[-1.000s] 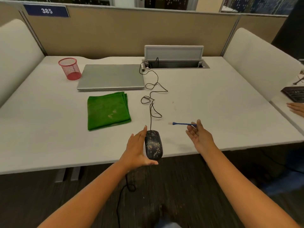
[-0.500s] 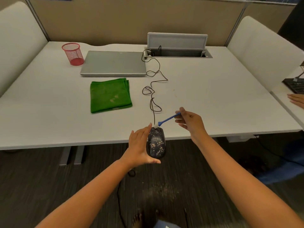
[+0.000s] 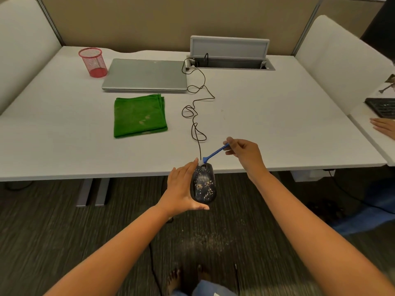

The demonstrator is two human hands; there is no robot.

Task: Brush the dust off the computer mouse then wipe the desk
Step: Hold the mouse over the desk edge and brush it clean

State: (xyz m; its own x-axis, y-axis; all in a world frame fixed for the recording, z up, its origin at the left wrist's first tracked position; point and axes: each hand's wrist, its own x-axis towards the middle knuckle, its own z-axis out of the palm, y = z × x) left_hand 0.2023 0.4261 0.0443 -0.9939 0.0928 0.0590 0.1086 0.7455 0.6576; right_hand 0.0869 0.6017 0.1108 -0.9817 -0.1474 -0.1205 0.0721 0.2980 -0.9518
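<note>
A black computer mouse point(image 3: 204, 184) speckled with pale dust hangs just past the front edge of the white desk point(image 3: 277, 124). My left hand point(image 3: 181, 189) holds it from the left side, thumb under its near end. My right hand point(image 3: 243, 152) pinches a small blue brush point(image 3: 214, 154) by its handle. The brush's white tip touches the far end of the mouse. The mouse's black cable point(image 3: 195, 116) runs in loops across the desk. A folded green cloth point(image 3: 140, 115) lies flat on the desk to the left.
A closed grey laptop point(image 3: 145, 74) and a red mesh cup point(image 3: 93, 61) sit at the back left. A cable hatch point(image 3: 229, 63) stands open at the back. Another person's hand point(image 3: 383, 127) rests near a keyboard point(image 3: 381, 106) at right. Dust specks lie on the carpet below.
My right hand picked the brush up off the desk and brought its tip down onto the mouse. My left hand drew the mouse back off the desk edge.
</note>
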